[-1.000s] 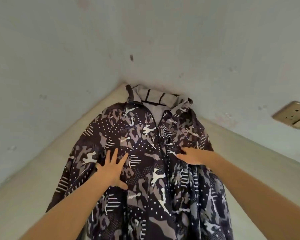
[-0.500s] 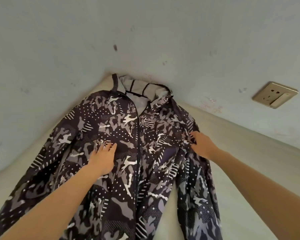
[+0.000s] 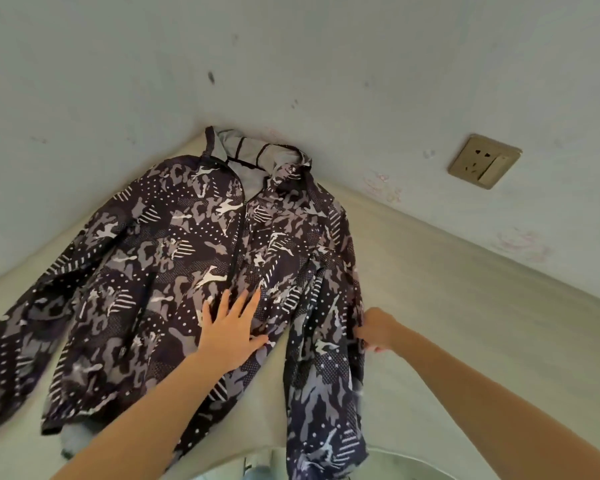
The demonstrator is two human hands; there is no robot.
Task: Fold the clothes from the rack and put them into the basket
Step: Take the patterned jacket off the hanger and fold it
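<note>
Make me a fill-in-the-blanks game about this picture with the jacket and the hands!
1. The left hand lies ____ on the jacket.
2. The right hand pinches the jacket's ____.
3. The socket is on the ____.
4. The jacket's pattern is ____.

Missing words: flat; sleeve; wall; camouflage

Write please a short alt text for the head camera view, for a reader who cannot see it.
A dark camouflage-print jacket lies spread face up on a pale surface in a wall corner. The left hand presses flat on its front while the right hand grips the edge of one sleeve. A wall socket sits at the upper right.
</note>
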